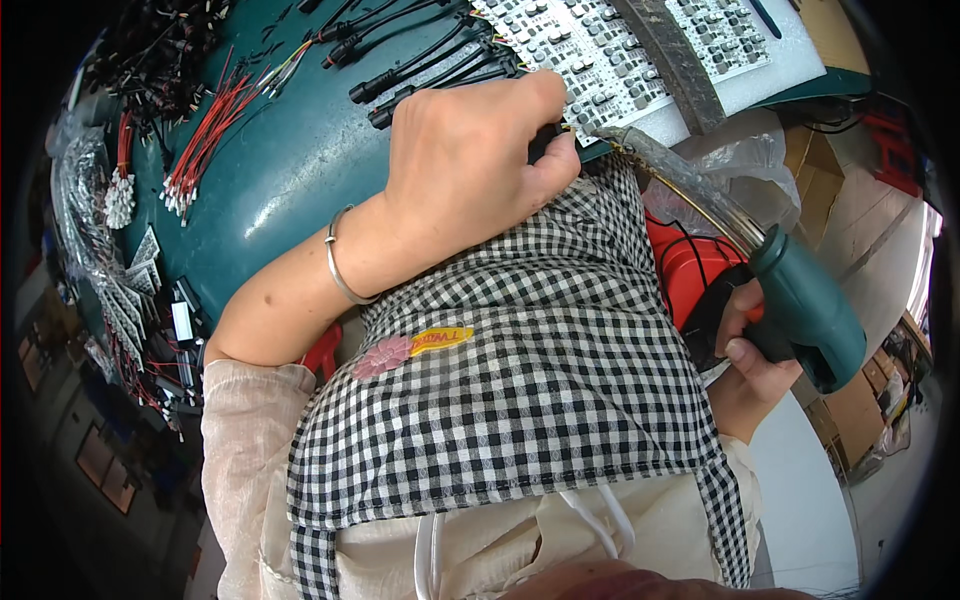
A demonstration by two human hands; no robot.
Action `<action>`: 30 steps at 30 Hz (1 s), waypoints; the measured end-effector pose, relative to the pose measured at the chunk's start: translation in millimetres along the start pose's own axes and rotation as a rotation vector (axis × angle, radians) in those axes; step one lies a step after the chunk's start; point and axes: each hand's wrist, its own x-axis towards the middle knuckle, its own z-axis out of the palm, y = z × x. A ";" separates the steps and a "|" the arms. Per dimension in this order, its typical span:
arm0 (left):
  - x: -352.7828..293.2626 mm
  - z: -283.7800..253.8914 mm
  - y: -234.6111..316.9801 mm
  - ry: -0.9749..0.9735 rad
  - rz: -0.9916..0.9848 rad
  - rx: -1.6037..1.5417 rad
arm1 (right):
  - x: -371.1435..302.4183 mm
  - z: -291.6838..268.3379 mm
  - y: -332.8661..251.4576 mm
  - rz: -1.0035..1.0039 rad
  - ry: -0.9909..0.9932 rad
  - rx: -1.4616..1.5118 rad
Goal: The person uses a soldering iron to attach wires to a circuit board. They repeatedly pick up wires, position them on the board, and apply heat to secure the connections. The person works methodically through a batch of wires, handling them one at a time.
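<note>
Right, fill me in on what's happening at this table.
The person's right hand grips a green-handled tool, apparently a soldering iron, its tip close to the near edge of the white circuit boards; whether it touches is unclear. The left hand pinches a mostly hidden black piece beside that edge. A dark bar lies across the boards. Black cables and red wires lie farther left.
</note>
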 end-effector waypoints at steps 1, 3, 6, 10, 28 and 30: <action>0.7 -0.2 -0.4 -0.005 -0.027 -0.025 | 0.5 0.1 -0.6 0.004 -0.002 -0.002; 1.9 -0.8 0.0 -0.023 -0.073 -0.058 | 1.8 1.0 -2.3 0.013 -0.006 -0.007; 2.8 -2.7 2.6 -0.058 -0.113 -0.064 | 1.8 3.1 -1.8 0.022 0.007 0.000; 2.3 -1.4 3.4 -0.056 -0.122 -0.059 | 1.2 4.9 -0.4 0.019 0.042 -0.010; 1.5 0.0 2.4 -0.018 -0.065 -0.037 | -3.5 6.4 2.5 -0.018 0.016 -0.252; 1.5 0.0 2.2 -0.020 -0.064 -0.034 | -4.0 3.5 6.2 -0.025 0.005 -0.266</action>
